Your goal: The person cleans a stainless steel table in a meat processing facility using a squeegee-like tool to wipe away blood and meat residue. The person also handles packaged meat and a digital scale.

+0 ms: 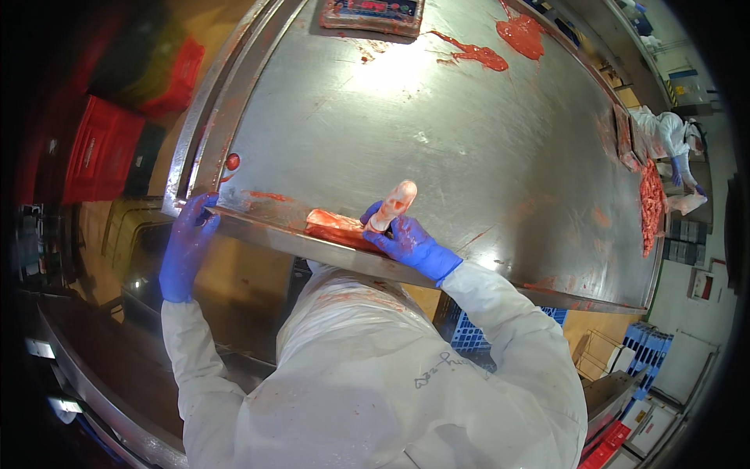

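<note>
My right hand (410,242), in a blue glove, is closed around a pale bone (401,198) with a rounded, pinkish end pointing up and away from me. It is just inside the near rim of the steel table (500,172). Left of that hand, a red and whitish piece of meat or bone (332,223) lies along the rim. My left hand (189,238), also blue-gloved and smeared, has its fingers curled over the table's near left corner. Just beyond it, a small round red scrap (233,162) sits against the left rim.
A bloodied scale (373,17) stands at the table's far side, with red puddles (519,37) to its right. Ground-looking red meat (651,207) lies at the right end, near a person in white (664,137). Red crates (101,148) stand left.
</note>
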Available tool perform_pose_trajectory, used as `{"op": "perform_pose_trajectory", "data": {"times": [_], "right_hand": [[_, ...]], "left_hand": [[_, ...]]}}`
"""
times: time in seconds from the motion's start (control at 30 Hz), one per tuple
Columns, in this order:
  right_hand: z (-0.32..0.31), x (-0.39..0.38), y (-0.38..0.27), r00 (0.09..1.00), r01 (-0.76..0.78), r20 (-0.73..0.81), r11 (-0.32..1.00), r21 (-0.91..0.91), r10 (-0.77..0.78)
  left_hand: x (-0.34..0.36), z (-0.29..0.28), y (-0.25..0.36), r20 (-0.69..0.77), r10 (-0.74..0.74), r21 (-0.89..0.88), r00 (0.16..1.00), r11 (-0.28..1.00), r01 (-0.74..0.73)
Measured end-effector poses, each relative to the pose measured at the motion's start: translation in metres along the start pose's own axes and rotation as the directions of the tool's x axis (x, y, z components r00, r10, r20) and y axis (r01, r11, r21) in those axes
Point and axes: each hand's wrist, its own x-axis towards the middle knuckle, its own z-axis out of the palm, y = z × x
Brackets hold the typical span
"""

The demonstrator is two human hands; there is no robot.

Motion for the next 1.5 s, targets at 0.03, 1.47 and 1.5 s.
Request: {"op": "perform_pose_trajectory", "data": {"times": [0.03,1.47,1.5], "right_hand": [[-0.001,0.006,0.0,0.999,-0.021,0.026,0.999,0.039,0.02],[-0.483,0.175,0.122,0.145,0.888,-0.863,0.322,0.329,0.483],[-0.487,0.168,0.121,0.139,0.871,-0.893,0.376,0.315,0.427]], "left_hand": [[-0.002,-0.004,-0.003,-0.013,-0.005,-0.002,1.0,1.0,0.005],[-0.005,0.118,0.112,-0.091,-0.174,0.203,0.981,0.961,0.189],[-0.003,0.119,0.109,-0.083,-0.151,0.203,0.985,0.965,0.165]]}}
